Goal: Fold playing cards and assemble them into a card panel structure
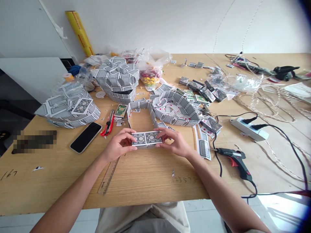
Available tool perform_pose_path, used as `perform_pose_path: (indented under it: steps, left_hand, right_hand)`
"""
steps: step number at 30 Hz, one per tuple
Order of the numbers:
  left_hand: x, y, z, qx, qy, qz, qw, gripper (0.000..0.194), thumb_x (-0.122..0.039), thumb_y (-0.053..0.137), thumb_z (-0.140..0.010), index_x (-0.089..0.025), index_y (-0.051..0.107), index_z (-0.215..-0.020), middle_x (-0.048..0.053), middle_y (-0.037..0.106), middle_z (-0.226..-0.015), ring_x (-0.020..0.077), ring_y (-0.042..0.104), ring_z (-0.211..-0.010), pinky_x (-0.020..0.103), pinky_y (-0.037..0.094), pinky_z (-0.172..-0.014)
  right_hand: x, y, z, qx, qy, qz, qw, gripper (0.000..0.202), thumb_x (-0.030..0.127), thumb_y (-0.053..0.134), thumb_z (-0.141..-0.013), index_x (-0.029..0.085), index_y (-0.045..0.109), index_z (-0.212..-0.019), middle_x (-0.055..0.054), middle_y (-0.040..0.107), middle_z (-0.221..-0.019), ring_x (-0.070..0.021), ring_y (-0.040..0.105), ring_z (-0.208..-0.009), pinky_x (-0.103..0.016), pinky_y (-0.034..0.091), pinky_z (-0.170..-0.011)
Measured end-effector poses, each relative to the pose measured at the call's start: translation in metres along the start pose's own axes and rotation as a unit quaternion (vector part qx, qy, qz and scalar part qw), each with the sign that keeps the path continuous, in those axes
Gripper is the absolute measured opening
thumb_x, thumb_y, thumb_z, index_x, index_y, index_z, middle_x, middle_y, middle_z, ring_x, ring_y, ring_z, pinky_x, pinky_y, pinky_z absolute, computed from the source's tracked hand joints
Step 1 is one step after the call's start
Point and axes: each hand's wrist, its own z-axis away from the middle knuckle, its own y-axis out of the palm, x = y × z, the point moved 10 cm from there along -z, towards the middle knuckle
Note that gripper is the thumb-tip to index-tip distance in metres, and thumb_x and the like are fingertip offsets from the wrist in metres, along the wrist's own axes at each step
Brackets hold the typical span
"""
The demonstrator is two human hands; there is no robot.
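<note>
Two patterned playing cards [145, 138], side by side, lie along the near side of a low frame of folded cards [140, 106]. At their left end my left hand [119, 144] is closed, fingertips above and thumb along the near edge. My right hand [175, 141] pinches the right end in the same way. Touching or close behind the frame stands a card-walled tray [175, 111] with loose cards on its floor. A clear ruler [109, 176] lies on the table below my left hand.
A glue gun [235, 160] and power strip [249, 128] with cords lie right. A red utility knife [108, 123] and phone [86, 137] lie left. Two card-built boxes [118, 79] stand behind; card packs [206, 90] and a plastic bag [153, 61] sit farther back.
</note>
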Motion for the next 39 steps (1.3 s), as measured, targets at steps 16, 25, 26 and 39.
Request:
perform_pose_path:
  steps: [16, 25, 26, 39]
  left_hand:
    - [0.0027, 0.0002, 0.0002, 0.0, -0.008, 0.004, 1.0, 0.023, -0.032, 0.095, -0.078, -0.02, 0.079, -0.089, 0.013, 0.065, -0.135, 0.02, 0.068, -0.097, 0.029, 0.057, -0.074]
    - [0.0009, 0.0011, 0.0012, 0.004, -0.009, 0.006, 1.0, 0.024, -0.034, 0.095, -0.079, -0.02, 0.079, -0.09, 0.013, 0.064, -0.135, 0.019, 0.068, -0.093, 0.03, 0.059, -0.074]
    - [0.0003, 0.0007, 0.0012, 0.002, -0.006, 0.006, 1.0, 0.024, -0.035, 0.095, -0.079, -0.02, 0.079, -0.09, 0.013, 0.064, -0.135, 0.0194, 0.069, -0.094, 0.03, 0.059, -0.074]
    - [-0.0023, -0.0066, 0.0006, -0.037, -0.005, 0.061, 0.997, 0.028, -0.034, 0.098, -0.076, -0.019, 0.079, -0.09, 0.014, 0.067, -0.131, 0.0261, 0.069, -0.113, 0.033, 0.06, -0.084]
  right_hand:
    - [-0.0043, -0.0011, -0.0016, -0.001, 0.009, -0.028, 1.0, 0.044, 0.057, 0.093, -0.081, 0.021, 0.076, -0.1, -0.015, 0.071, -0.145, -0.0189, 0.074, -0.079, -0.039, 0.067, -0.077]
    - [-0.0034, -0.0002, -0.001, -0.006, 0.001, -0.01, 1.0, 0.039, 0.055, 0.09, -0.086, 0.023, 0.076, -0.102, -0.013, 0.072, -0.144, -0.0171, 0.072, -0.075, -0.039, 0.066, -0.077]
    - [-0.0035, -0.0001, -0.0009, -0.006, 0.001, -0.009, 1.0, 0.039, 0.055, 0.09, -0.086, 0.023, 0.076, -0.103, -0.013, 0.071, -0.144, -0.017, 0.072, -0.075, -0.039, 0.066, -0.077]
    - [-0.0031, -0.0003, -0.0003, -0.005, 0.007, -0.005, 1.0, 0.038, 0.055, 0.089, -0.087, 0.023, 0.077, -0.103, -0.012, 0.072, -0.143, -0.0176, 0.073, -0.076, -0.039, 0.066, -0.077]
